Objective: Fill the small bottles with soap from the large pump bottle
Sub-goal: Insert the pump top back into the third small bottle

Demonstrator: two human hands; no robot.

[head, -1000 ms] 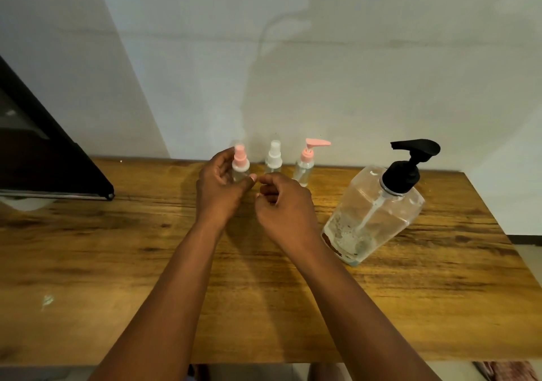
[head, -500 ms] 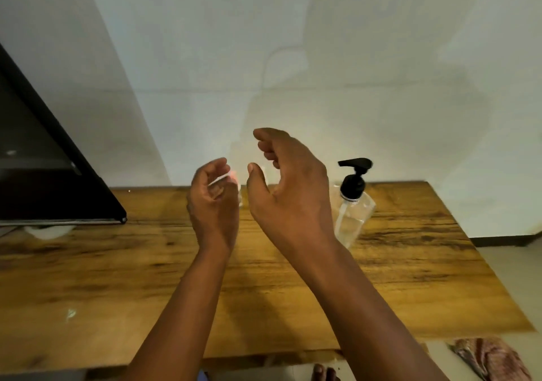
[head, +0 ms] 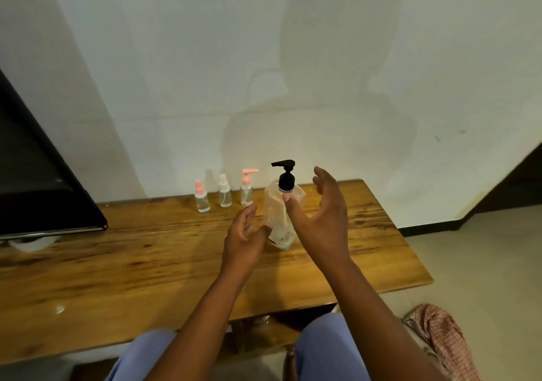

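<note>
Three small clear bottles stand in a row at the back of the wooden table [head: 146, 263]: one with a pink spray cap [head: 201, 197], one with a white spray cap [head: 224, 192] and one with a pink pump [head: 247, 188]. To their right stands the large clear pump bottle [head: 278, 213] with a black pump head. My left hand [head: 245, 239] hovers open just left of the large bottle's base. My right hand [head: 321, 216] is open beside and partly in front of that bottle, thumb near its neck. Neither hand holds anything.
A black flat panel [head: 44, 193] juts over the table's left end. A white wall runs behind the table. On the floor at the lower right lies a checked cloth [head: 440, 339]. My knees in blue trousers [head: 322, 348] sit under the near edge.
My hands have left the small bottles and shifted right to either side of the large pump bottle. The camera has pulled back, so all three small bottles show.
</note>
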